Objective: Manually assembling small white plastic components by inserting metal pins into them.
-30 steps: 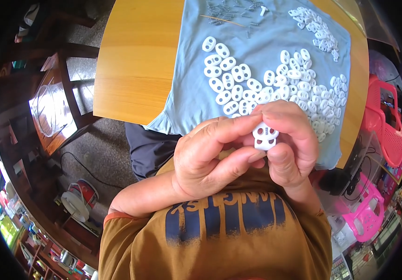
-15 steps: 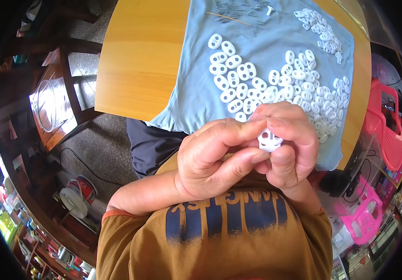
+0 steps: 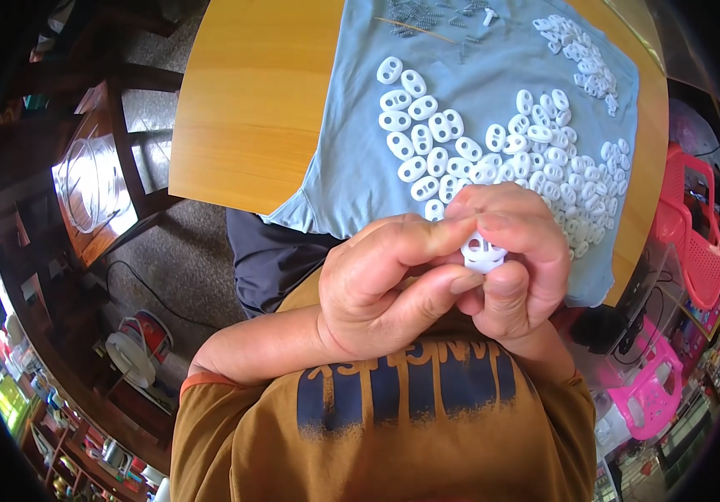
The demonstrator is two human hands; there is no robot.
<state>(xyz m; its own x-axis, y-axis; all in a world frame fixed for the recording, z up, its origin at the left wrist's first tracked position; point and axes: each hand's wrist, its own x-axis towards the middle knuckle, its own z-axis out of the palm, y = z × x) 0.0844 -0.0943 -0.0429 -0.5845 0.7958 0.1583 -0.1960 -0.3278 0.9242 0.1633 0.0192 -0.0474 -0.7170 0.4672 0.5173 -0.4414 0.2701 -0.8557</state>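
Note:
Pinched between the fingertips of both hands, close to my chest, is a white plastic cord lock (image 3: 485,257) with holes in its face. My left hand (image 3: 377,280) grips it from the left with thumb and forefinger. From the other side, my right hand (image 3: 531,255) closes round it with thumb and bent fingers. Beyond the hands, many oval two-hole white cord lock pieces (image 3: 423,107) lie spread on a light blue cloth (image 3: 352,142). Smaller white pieces (image 3: 587,63) form a pile at the far right. Small metal springs (image 3: 414,15) lie at the far edge.
The cloth covers much of a wooden table (image 3: 247,109). Near the springs are a thin stick (image 3: 414,28) and a small white T-shaped piece (image 3: 489,17). Red (image 3: 699,226) and pink (image 3: 648,389) plastic chairs stand at the right. A red and white fan-like object (image 3: 134,356) sits on the floor at left.
Both hands keep the same grip on the cord lock. The openings in its lower side look narrower than before. The view of the table has shifted slightly.

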